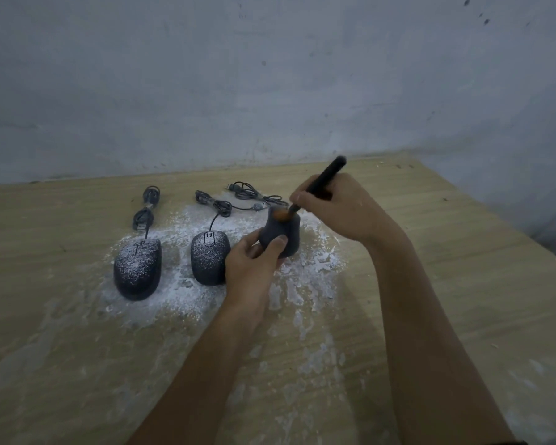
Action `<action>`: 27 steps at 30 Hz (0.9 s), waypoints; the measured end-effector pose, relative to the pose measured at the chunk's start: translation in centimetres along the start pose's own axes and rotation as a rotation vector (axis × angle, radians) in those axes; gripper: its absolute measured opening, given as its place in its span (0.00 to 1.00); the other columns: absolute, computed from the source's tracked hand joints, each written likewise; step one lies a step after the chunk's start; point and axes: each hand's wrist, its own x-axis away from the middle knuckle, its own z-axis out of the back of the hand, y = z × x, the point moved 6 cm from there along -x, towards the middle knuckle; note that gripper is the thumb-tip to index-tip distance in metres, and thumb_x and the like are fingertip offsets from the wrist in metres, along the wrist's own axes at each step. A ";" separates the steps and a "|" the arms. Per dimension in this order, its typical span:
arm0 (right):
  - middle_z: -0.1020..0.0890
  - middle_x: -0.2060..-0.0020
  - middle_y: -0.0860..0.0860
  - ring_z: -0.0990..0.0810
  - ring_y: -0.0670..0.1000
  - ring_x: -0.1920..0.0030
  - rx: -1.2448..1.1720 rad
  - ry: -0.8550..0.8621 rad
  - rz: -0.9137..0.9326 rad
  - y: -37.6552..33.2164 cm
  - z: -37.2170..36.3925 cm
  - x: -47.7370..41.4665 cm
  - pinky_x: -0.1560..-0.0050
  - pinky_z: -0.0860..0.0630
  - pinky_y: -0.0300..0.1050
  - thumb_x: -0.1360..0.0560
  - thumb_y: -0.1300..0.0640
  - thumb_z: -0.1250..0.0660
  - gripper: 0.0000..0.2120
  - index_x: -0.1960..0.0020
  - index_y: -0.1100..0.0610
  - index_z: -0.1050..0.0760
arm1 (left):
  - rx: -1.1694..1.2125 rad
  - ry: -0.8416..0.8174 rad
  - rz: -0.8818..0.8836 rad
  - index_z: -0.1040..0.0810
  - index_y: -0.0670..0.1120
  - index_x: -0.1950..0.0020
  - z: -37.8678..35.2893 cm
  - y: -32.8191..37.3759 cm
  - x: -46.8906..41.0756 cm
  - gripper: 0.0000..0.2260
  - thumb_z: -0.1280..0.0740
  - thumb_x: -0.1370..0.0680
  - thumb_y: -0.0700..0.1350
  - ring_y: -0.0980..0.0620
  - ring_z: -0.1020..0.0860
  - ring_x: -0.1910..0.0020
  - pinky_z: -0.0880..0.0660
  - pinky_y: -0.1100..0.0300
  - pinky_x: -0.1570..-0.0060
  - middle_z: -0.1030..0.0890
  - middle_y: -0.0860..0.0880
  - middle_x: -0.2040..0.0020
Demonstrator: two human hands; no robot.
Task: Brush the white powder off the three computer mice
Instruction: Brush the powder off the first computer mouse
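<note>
1. Above the powder-strewn wooden table (463, 268), the left hand (251, 264) grips the dark grey plastic mouse (281, 234), tilted up.
2. The right hand (337, 205) pinches a black-handled, orange-bristled brush (323, 181) at its front; sweep downward, lightly.
3. Two powdered mice wait left.

No readable text, label or brand anywhere — none.

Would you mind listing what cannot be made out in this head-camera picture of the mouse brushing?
- Underside of the held mouse: hidden by the left hand.
- Brush grip: covered by the right hand; its bristles are blurred.
- Near right flank of the middle mouse: behind the left hand.
- Cable plugs: too small to tell.
- Both arms: cut off by the bottom edge.
</note>
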 end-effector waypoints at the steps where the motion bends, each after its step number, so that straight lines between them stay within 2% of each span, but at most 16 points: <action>1: 0.18 0.67 0.54 0.22 0.52 0.66 -0.015 -0.073 -0.004 0.0 -0.4 0.3 0.64 0.26 0.47 0.22 0.51 0.30 0.07 0.57 0.51 0.16 | 0.030 -0.005 0.019 0.24 0.44 0.34 0.0 0.0 0.0 0.19 0.27 0.25 0.39 0.54 0.15 0.51 0.20 0.65 0.56 0.15 0.48 0.47; 2: 0.19 0.66 0.57 0.24 0.55 0.66 -0.065 -0.105 0.000 -0.1 -0.6 0.5 0.64 0.27 0.48 0.23 0.51 0.30 0.07 0.58 0.51 0.16 | 0.056 -0.011 0.036 0.25 0.44 0.33 -0.1 0.1 0.0 0.21 0.27 0.24 0.38 0.53 0.15 0.50 0.19 0.65 0.57 0.16 0.47 0.46; 3: 0.20 0.67 0.56 0.26 0.54 0.67 -0.121 -0.090 0.008 -0.2 -0.4 0.6 0.65 0.28 0.45 0.23 0.52 0.30 0.08 0.58 0.51 0.16 | 0.079 -0.018 0.044 0.26 0.45 0.32 -0.1 0.1 0.0 0.21 0.27 0.24 0.38 0.52 0.15 0.50 0.19 0.63 0.57 0.16 0.47 0.45; 5: 0.20 0.67 0.55 0.26 0.49 0.68 -0.170 0.029 0.016 -0.2 0.1 0.4 0.67 0.29 0.40 0.22 0.52 0.30 0.07 0.56 0.50 0.15 | 0.108 -0.042 0.041 0.28 0.49 0.32 -0.2 0.2 -0.1 0.22 0.28 0.24 0.37 0.51 0.14 0.50 0.18 0.62 0.57 0.17 0.46 0.44; 7: 0.18 0.63 0.58 0.24 0.52 0.67 -0.115 0.088 0.003 0.0 0.2 0.2 0.66 0.27 0.44 0.20 0.52 0.31 0.06 0.55 0.48 0.16 | 0.124 -0.067 0.043 0.29 0.51 0.32 -0.2 0.3 0.1 0.22 0.29 0.23 0.37 0.52 0.14 0.51 0.19 0.62 0.57 0.17 0.45 0.45; 10: 0.19 0.63 0.64 0.24 0.58 0.65 -0.056 -0.050 0.011 -0.1 -0.6 0.4 0.64 0.27 0.50 0.22 0.54 0.31 0.08 0.58 0.51 0.17 | 0.163 -0.096 0.081 0.29 0.50 0.31 -0.5 0.0 0.2 0.24 0.29 0.24 0.35 0.50 0.15 0.48 0.18 0.60 0.54 0.17 0.44 0.43; 12: 0.21 0.65 0.65 0.27 0.54 0.67 -0.088 -0.082 0.016 -0.2 -0.5 0.6 0.66 0.30 0.48 0.23 0.54 0.30 0.08 0.60 0.52 0.17 | 0.184 -0.113 0.109 0.29 0.49 0.31 -0.7 -0.2 0.2 0.27 0.28 0.26 0.32 0.47 0.16 0.46 0.19 0.56 0.50 0.17 0.43 0.42; 14: 0.22 0.67 0.62 0.28 0.51 0.68 -0.132 0.012 0.021 -0.1 0.2 0.4 0.68 0.31 0.43 0.22 0.54 0.30 0.08 0.59 0.52 0.16 | 0.163 -0.117 0.114 0.29 0.49 0.31 -0.7 -0.3 0.0 0.29 0.28 0.27 0.30 0.45 0.17 0.44 0.20 0.55 0.48 0.17 0.43 0.42; 16: 0.19 0.65 0.60 0.27 0.51 0.68 -0.120 0.072 0.025 0.0 0.5 0.2 0.68 0.29 0.44 0.21 0.53 0.30 0.07 0.56 0.51 0.16 | 0.140 -0.115 0.112 0.30 0.51 0.32 -0.7 -0.4 0.0 0.30 0.29 0.28 0.28 0.45 0.17 0.45 0.20 0.58 0.51 0.17 0.43 0.44; 20: 0.19 0.63 0.64 0.27 0.52 0.68 -0.041 -0.174 0.022 -0.3 -1.3 1.0 0.67 0.30 0.45 0.22 0.54 0.29 0.07 0.58 0.53 0.16 | 0.127 -0.128 0.116 0.30 0.50 0.31 -0.8 -0.7 -0.1 0.30 0.32 0.28 0.26 0.46 0.16 0.47 0.20 0.56 0.48 0.16 0.43 0.45; 21: 0.19 0.64 0.63 0.27 0.53 0.69 -0.047 -0.178 0.021 -0.3 -1.4 1.0 0.68 0.30 0.46 0.22 0.54 0.29 0.07 0.57 0.53 0.16 | 0.131 -0.127 0.114 0.30 0.50 0.31 -0.7 -0.8 -0.1 0.30 0.32 0.28 0.26 0.46 0.16 0.47 0.20 0.55 0.47 0.16 0.43 0.44; 24: 0.19 0.67 0.57 0.26 0.51 0.68 -0.114 -0.006 0.038 -0.3 -0.4 0.6 0.68 0.30 0.42 0.20 0.54 0.30 0.07 0.56 0.50 0.16 | 0.143 -0.123 0.112 0.30 0.50 0.31 -0.7 -0.8 -0.1 0.29 0.33 0.27 0.26 0.46 0.16 0.45 0.21 0.55 0.45 0.17 0.43 0.43; 25: 0.19 0.66 0.59 0.25 0.51 0.67 -0.100 -0.009 0.037 -0.3 -0.3 0.6 0.67 0.30 0.41 0.20 0.54 0.30 0.07 0.56 0.50 0.16 | 0.143 -0.120 0.114 0.30 0.50 0.31 -0.7 -0.8 -0.1 0.29 0.33 0.27 0.26 0.46 0.16 0.45 0.21 0.55 0.46 0.17 0.43 0.43; 27: 0.18 0.63 0.62 0.25 0.52 0.66 -0.053 -0.137 0.030 -0.3 -1.0 0.9 0.67 0.29 0.40 0.22 0.55 0.29 0.07 0.58 0.52 0.16 | 0.139 -0.116 0.114 0.30 0.49 0.31 -0.7 -0.9 -0.1 0.30 0.32 0.27 0.26 0.46 0.16 0.46 0.21 0.55 0.46 0.17 0.43 0.44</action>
